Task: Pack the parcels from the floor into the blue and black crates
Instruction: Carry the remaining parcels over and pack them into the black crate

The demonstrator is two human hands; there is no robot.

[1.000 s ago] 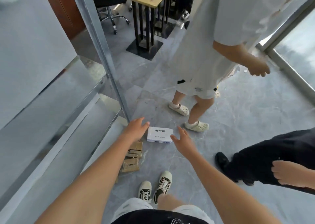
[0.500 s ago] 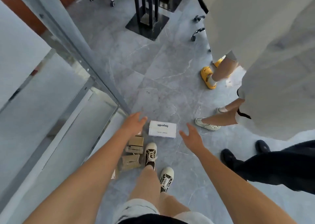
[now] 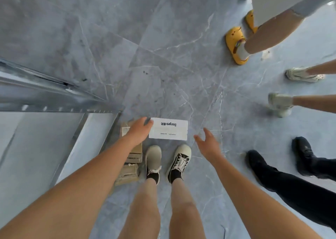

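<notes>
Step in hand: reaching for a parcel. White box [image 3: 168, 129] lies flat on the floor [image 3: 163, 56], just ahead of my shoes [image 3: 168, 159]. My left hand [image 3: 139, 130], fingers apart, touches its left end; my right hand [image 3: 207, 144] hangs spread, apart from it. Next, I judge: clamp both ends, lift. No crates in view.

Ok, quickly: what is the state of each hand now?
Left hand: open, fingertips at the left end of the white rectangular cardboard box, holding nothing.
Right hand: open, empty.
</notes>
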